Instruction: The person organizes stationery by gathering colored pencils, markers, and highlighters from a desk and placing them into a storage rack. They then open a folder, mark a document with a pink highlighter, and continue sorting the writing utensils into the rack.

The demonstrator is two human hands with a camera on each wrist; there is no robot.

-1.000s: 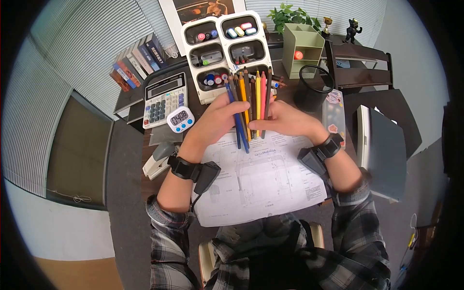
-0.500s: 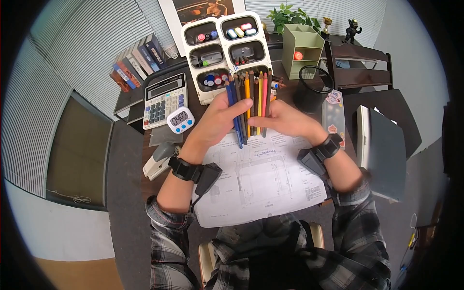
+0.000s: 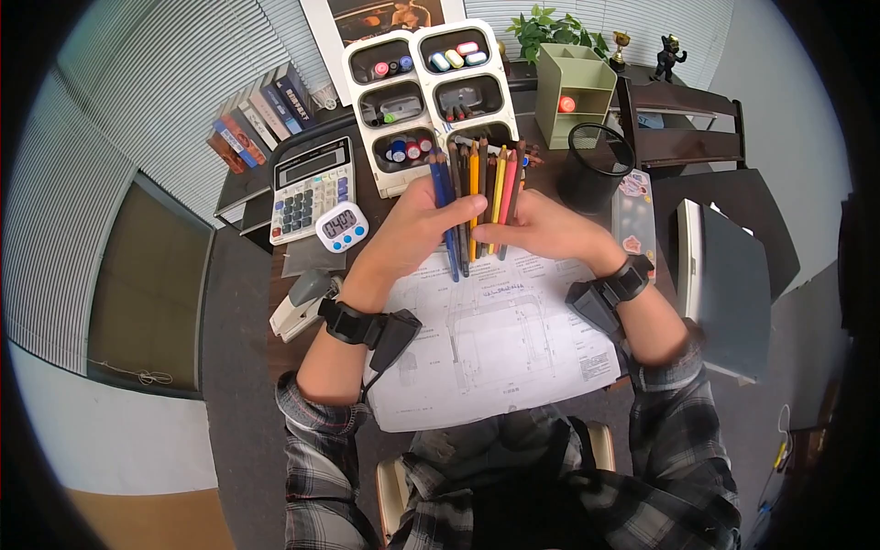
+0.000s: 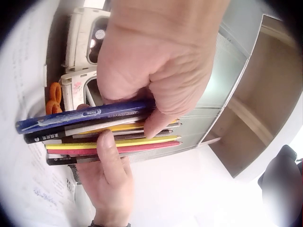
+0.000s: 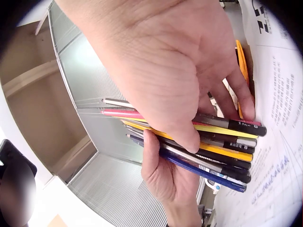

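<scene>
Both hands hold a bundle of colored pencils, pointed ends away from the body, above a printed sheet. My left hand grips its left side, the thumb across blue, dark and orange pencils. From the other side my right hand grips yellow, pink and dark ones, its thumb near the left thumb. In the left wrist view the blue pencil lies outermost, nearest the left palm. Blunt ends sit at uneven lengths in the right wrist view, where a dark pencil lies under the right palm.
Beyond the hands stands a white organizer with markers. To the left are a calculator, a timer and a stapler. On the right are a black mesh cup, a green holder and a clear case.
The pencils have shifted within the hands and fan out a little more at the top. The lowest blue end has drawn upward. The left thumb has moved slightly right.
</scene>
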